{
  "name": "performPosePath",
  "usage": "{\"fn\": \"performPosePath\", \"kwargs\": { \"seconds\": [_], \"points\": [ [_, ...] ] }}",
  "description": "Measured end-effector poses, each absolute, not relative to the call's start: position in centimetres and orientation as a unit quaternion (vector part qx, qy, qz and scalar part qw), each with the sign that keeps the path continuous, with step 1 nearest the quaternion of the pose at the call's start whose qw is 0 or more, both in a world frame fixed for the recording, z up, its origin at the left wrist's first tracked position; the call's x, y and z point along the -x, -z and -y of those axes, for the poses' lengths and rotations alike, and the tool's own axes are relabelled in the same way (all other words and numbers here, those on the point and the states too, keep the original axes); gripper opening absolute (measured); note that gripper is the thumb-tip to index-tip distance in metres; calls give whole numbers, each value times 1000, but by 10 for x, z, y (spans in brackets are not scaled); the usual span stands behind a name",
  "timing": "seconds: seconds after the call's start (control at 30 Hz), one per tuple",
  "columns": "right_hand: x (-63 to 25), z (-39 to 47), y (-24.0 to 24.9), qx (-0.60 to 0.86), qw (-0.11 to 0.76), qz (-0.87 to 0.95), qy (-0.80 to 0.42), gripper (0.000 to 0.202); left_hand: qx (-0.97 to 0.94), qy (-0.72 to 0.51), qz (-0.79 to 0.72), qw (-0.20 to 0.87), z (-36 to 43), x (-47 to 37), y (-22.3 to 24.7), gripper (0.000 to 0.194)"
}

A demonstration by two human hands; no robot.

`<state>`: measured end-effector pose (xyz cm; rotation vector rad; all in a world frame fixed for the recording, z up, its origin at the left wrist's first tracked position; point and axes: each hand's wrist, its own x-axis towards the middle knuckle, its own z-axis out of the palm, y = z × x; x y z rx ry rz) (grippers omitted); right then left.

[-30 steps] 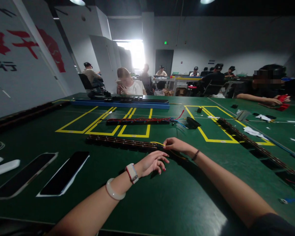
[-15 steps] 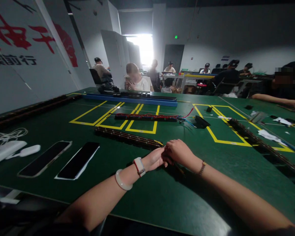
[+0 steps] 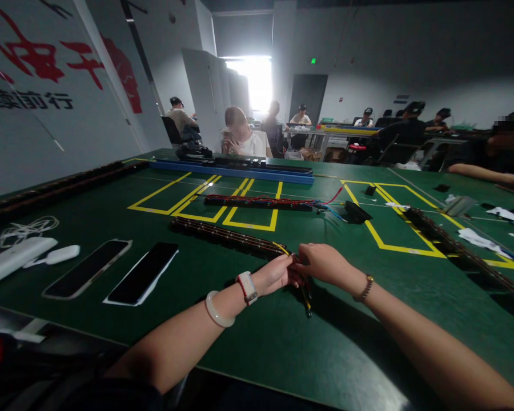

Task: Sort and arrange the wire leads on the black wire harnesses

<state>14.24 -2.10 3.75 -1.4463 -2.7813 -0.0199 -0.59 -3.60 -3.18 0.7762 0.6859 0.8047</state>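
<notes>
A long dark strip (image 3: 227,235) with copper-coloured lines lies on the green table, its right end at my hands. My left hand (image 3: 278,274), palm turned partly up, has its fingers curled round a bundle of thin wires (image 3: 306,299) at that end. The wires, some yellow, hang out below the fingers with dark tips. Touching the left fingertips, my right hand (image 3: 319,261) is closed in a pinch over the same wires. What lies between the fingertips is too small to make out.
Beyond lies a strip with red and blue wires (image 3: 261,202), and behind it a blue tray (image 3: 231,171). Two phones (image 3: 143,274) (image 3: 88,268) and a white device (image 3: 17,260) are at left. Another dark strip (image 3: 466,260) lies at right. A person's arm (image 3: 488,174) rests at the far right.
My hands have moved slightly apart, the right one shifting rightward. More of the wire bundle now shows below the fingers. The whole view has shifted a little.
</notes>
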Motion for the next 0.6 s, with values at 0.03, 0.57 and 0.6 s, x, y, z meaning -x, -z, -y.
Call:
{"fn": "performPosePath", "kwargs": {
  "seconds": [0.03,0.57,0.6],
  "points": [
    [-142,22,-38,465,-6,885,4,23,-363,-373,-321,791,36,6,31,21],
    [-166,-35,-2,531,86,839,86,26,-443,-333,-363,749,42,7,20,16],
    [-166,-39,2,529,90,839,90,26,-448,-333,-363,746,42,7,19,17]
  ]
}}
